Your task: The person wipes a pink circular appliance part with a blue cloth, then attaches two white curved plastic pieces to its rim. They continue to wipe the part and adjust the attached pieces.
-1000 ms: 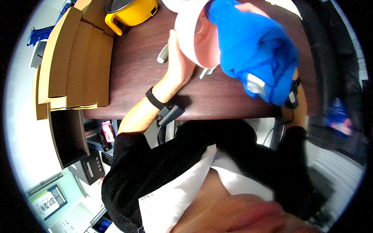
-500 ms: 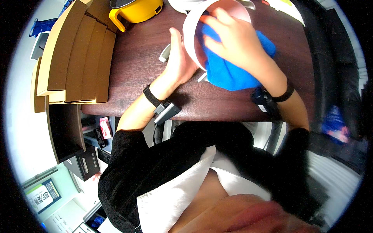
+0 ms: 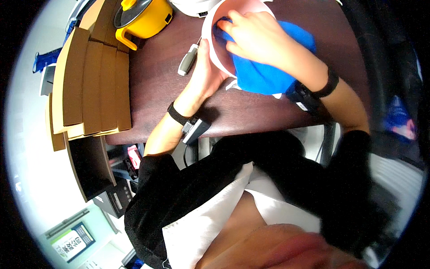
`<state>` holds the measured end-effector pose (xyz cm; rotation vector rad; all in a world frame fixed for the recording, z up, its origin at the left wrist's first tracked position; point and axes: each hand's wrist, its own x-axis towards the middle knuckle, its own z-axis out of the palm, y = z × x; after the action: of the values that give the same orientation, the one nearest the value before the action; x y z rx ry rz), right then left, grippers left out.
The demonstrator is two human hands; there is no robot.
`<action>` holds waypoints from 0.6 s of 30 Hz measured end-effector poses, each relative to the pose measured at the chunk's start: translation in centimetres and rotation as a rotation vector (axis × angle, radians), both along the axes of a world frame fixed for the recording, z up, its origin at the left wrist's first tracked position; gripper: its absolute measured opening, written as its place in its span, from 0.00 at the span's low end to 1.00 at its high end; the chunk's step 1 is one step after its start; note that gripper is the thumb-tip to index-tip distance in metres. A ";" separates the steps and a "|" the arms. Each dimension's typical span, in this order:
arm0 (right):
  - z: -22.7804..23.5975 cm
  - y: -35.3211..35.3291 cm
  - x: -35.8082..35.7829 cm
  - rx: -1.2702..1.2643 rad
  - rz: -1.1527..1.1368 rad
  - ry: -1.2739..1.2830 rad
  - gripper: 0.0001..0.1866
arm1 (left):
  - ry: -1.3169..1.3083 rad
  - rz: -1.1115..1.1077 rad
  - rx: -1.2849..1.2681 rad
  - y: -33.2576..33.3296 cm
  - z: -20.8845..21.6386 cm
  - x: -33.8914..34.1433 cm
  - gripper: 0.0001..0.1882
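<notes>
A pink-and-white round container (image 3: 207, 32) lies tipped on the table, its mouth turned toward me. My left hand (image 3: 207, 74) braces it from the left, thumb up along the rim and the other fingers partly hidden behind it. Inside the mouth, my right hand (image 3: 255, 38) presses a bunched blue cloth (image 3: 264, 76) against the inner wall. The rest of the cloth spills over the near rim onto the table. Just left of my left thumb lies a tool with a grey-and-white handle (image 3: 188, 60) and a thin shaft, like a screwdriver.
A yellow lidded pot (image 3: 150, 22) with a side handle stands at the far left of the dark wood table (image 3: 156, 96). Cardboard boxes (image 3: 94, 89) are lined up along the left edge. Part of a white appliance (image 3: 192, 5) shows at the far edge.
The view has shifted slightly, showing more of the grey-handled tool and the yellow pot. My right hand has shifted a little within the container with the cloth; my left hand keeps its hold.
</notes>
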<state>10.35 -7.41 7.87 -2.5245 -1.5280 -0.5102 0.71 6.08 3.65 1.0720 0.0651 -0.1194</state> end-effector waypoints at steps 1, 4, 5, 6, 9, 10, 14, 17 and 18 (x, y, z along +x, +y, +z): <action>-0.5 -0.2 0.4 0.060 0.002 -0.034 0.19 | -0.001 -0.007 0.019 0.0 0.0 0.0 0.46; -1.7 -0.6 1.7 0.127 -0.032 -0.074 0.18 | -0.007 -0.022 0.062 0.0 -0.2 0.2 0.46; -1.8 -0.8 1.5 0.146 -0.043 -0.086 0.17 | -0.008 -0.020 0.074 -0.1 -0.2 0.1 0.45; -2.0 -0.9 1.4 0.165 -0.054 -0.097 0.17 | -0.010 -0.017 0.087 -0.2 -0.3 0.0 0.45; -1.1 -1.5 0.8 0.071 -0.128 0.024 0.18 | -0.077 0.003 0.147 -0.3 -0.9 0.2 0.44; -0.8 -1.6 0.7 0.015 -0.160 0.091 0.19 | -0.110 0.010 0.171 -0.4 -0.9 0.3 0.44; -2.1 -1.9 1.6 0.162 -0.093 0.160 0.18 | -0.061 0.010 0.107 -0.7 -0.2 0.1 0.43; -1.3 -2.0 1.6 0.125 -0.110 0.304 0.20 | -0.086 0.016 0.102 -0.3 -1.0 0.1 0.43; -1.0 -2.1 1.7 0.121 -0.127 0.375 0.20 | -0.090 0.017 0.116 -0.3 -1.1 0.1 0.43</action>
<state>12.01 -9.54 6.92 -2.4571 -1.1731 -0.1261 0.80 5.82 2.56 1.1910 0.0004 -0.0521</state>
